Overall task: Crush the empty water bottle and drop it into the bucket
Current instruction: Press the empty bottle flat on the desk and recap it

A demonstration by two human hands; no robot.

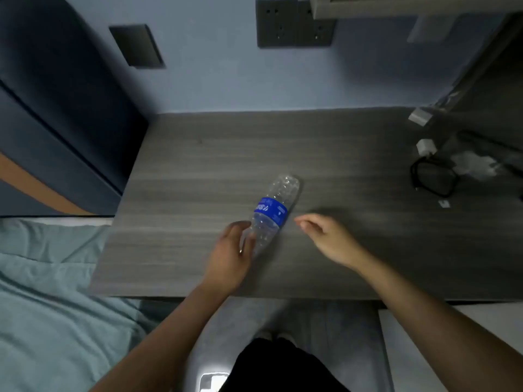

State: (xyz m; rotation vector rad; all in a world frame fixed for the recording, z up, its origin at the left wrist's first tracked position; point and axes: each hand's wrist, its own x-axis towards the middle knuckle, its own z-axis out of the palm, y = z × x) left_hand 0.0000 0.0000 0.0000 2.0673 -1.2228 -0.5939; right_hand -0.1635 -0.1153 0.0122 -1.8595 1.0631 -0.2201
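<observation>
Lying empty on the desk point(198, 154), clear water bottle point(270, 212), left hand point(230, 257) curled around its end, right hand point(325, 239) loosely open nearby.

1 bottle point(271, 212), 2 hands, 1 cable point(433, 176), approx. 2 wall sockets point(294, 24).

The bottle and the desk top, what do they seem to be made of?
The bottle looks like thin clear plastic: the desk grain shows through its ribbed wall, and a glossy blue label wraps its middle. The desk top looks like grey wood-grain laminate with a matte finish; whether it is real wood cannot be told.
</observation>
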